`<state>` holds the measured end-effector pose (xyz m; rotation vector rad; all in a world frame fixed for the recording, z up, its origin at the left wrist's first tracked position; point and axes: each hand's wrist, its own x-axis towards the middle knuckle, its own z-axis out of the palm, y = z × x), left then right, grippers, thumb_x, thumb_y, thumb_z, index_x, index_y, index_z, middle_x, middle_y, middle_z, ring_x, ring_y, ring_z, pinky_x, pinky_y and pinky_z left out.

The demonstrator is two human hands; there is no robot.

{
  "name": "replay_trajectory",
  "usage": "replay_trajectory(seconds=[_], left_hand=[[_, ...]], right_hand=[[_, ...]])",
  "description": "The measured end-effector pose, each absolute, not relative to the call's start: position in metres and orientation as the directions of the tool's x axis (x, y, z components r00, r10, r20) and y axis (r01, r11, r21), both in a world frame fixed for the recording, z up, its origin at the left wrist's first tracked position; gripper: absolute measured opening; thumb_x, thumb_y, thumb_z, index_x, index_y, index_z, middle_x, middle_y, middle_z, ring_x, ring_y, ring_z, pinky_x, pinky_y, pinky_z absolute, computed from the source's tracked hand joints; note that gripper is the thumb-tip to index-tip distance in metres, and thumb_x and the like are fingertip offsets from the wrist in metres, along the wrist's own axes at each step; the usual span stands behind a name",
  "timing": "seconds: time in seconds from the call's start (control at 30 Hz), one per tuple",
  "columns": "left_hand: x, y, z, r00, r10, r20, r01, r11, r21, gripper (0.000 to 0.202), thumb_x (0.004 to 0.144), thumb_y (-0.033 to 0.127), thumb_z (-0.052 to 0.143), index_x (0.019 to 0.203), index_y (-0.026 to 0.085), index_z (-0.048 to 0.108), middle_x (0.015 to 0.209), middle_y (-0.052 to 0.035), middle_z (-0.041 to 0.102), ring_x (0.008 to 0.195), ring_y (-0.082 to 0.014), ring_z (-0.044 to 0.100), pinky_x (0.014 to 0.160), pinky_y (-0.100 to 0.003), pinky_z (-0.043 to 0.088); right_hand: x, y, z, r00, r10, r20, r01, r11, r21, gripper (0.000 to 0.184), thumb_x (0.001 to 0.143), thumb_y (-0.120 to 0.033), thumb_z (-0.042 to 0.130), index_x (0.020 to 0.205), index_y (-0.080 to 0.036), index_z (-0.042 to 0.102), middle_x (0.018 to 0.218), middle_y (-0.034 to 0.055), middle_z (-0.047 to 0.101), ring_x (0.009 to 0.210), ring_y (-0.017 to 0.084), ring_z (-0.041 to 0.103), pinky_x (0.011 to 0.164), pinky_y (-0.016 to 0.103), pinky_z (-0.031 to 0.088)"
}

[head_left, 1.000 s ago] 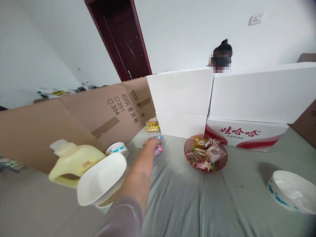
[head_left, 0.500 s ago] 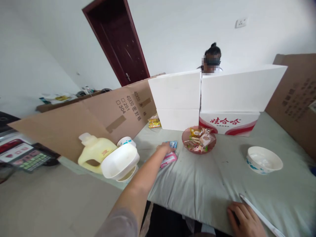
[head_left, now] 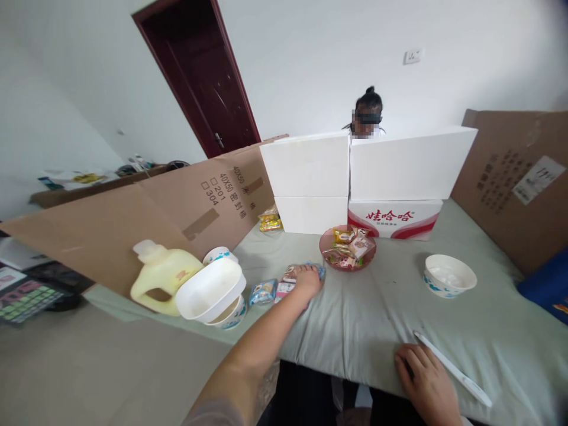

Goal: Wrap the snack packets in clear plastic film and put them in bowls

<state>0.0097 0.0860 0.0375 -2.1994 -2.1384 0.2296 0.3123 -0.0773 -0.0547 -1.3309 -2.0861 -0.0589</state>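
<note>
My left hand (head_left: 309,280) reaches over a cluster of wrapped snacks left of the red bowl. Its fingers are bent over a blue snack packet (head_left: 321,270), which is partly hidden under them. Beside the hand lie a brown-and-white packet (head_left: 290,273), a pink packet (head_left: 284,289) and another blue packet (head_left: 263,292). My right hand (head_left: 428,378) rests on the cloth near the front edge, fingers loosely bent and holding nothing. Close to its fingers lies a long white stick-like object (head_left: 455,370).
A red bowl (head_left: 326,261) holds several wrapped snacks. White boxes (head_left: 306,171) stand behind it, with a person (head_left: 368,109) beyond. A white-and-blue bowl (head_left: 449,290) stands right; a yellow jug (head_left: 171,272) and white containers (head_left: 213,293) stand left. Cardboard panels (head_left: 186,207) border the table.
My left hand has moved right, closer to the red bowl, and the blue packet under it has shifted the same way. More packets show beside it. The view has turned slightly; my right hand stays put.
</note>
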Motion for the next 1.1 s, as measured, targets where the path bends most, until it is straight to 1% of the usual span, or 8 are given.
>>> replay_trajectory(seconds=[0.23,0.33,0.43,0.57,0.67,0.8,0.93,1.1], left_hand=[[0.038,0.028,0.018,0.399,0.916,0.050,0.915,-0.394,-0.093,0.040,0.084,0.010,0.046,0.122,0.008,0.057,0.129,-0.0190,0.058,0.130,-0.0313,0.044,0.111,-0.055,0.023],[0.038,0.010,0.017,0.474,0.863,0.177,0.838,-0.503,0.211,0.043,0.081,0.010,0.049,0.123,0.011,0.057,0.126,-0.0159,0.061,0.125,-0.0285,0.050,0.108,-0.048,0.033],[0.041,0.000,0.014,0.241,0.930,0.276,0.662,-0.366,0.654,0.040,0.085,0.016,0.046,0.123,0.020,0.058,0.116,-0.0093,0.067,0.109,-0.0237,0.061,0.098,-0.040,0.045],[0.055,-0.007,-0.005,-0.117,0.990,0.074,0.143,-0.057,0.988,0.032,0.085,0.028,0.051,0.115,0.018,0.060,0.106,-0.0068,0.069,0.099,-0.0218,0.064,0.088,-0.035,0.050],[0.066,-0.015,-0.024,-0.149,0.988,-0.036,0.046,0.043,0.998,0.033,0.085,0.027,0.051,0.115,0.016,0.057,0.105,-0.0091,0.067,0.098,-0.0226,0.064,0.087,-0.037,0.050],[0.072,-0.032,-0.034,-0.159,0.949,0.274,0.444,-0.179,0.878,0.040,0.082,0.016,0.052,0.122,0.015,0.052,0.125,-0.0144,0.056,0.120,-0.0267,0.051,0.104,-0.047,0.039],[0.072,-0.041,-0.023,0.174,0.875,0.453,0.664,-0.444,0.602,0.034,0.085,0.009,0.047,0.115,0.020,0.058,0.124,-0.0110,0.053,0.121,-0.0252,0.047,0.105,-0.048,0.039],[0.072,-0.036,-0.021,0.348,0.836,0.424,0.668,-0.539,0.513,0.038,0.087,0.007,0.044,0.122,0.020,0.053,0.120,-0.0099,0.055,0.118,-0.0239,0.050,0.102,-0.048,0.045]], right_hand=[[0.310,-0.078,-0.049,-0.255,0.819,0.514,0.828,0.460,-0.321,0.015,0.093,-0.034,0.049,0.088,-0.024,0.059,0.091,0.0040,0.063,0.088,0.022,0.059,0.088,0.041,0.044],[0.310,-0.079,-0.048,-0.245,0.825,0.509,0.831,0.449,-0.328,0.015,0.092,-0.034,0.050,0.087,-0.024,0.060,0.091,0.0039,0.064,0.089,0.023,0.059,0.088,0.042,0.045],[0.311,-0.080,-0.047,-0.242,0.832,0.500,0.829,0.445,-0.339,0.015,0.092,-0.033,0.050,0.087,-0.024,0.061,0.091,0.0039,0.064,0.088,0.023,0.059,0.088,0.042,0.045],[0.311,-0.079,-0.044,-0.227,0.843,0.487,0.812,0.440,-0.384,0.016,0.092,-0.033,0.049,0.089,-0.024,0.062,0.093,0.0042,0.065,0.090,0.022,0.061,0.088,0.042,0.047],[0.307,-0.078,-0.040,-0.173,0.856,0.487,0.783,0.419,-0.460,0.017,0.093,-0.034,0.047,0.096,-0.023,0.061,0.097,0.0055,0.066,0.094,0.022,0.061,0.090,0.042,0.048],[0.297,-0.072,-0.036,-0.143,0.877,0.459,0.755,0.396,-0.522,0.020,0.091,-0.031,0.049,0.105,-0.021,0.059,0.102,0.0071,0.067,0.100,0.023,0.061,0.093,0.044,0.048],[0.280,-0.067,-0.032,-0.169,0.878,0.448,0.688,0.430,-0.584,0.030,0.089,-0.025,0.049,0.119,-0.020,0.053,0.115,0.0104,0.065,0.110,0.024,0.059,0.093,0.044,0.050],[0.253,-0.070,-0.018,-0.328,0.848,0.416,0.591,0.528,-0.610,0.035,0.088,-0.019,0.046,0.123,-0.021,0.051,0.127,0.0112,0.059,0.123,0.024,0.051,0.100,0.045,0.046]])
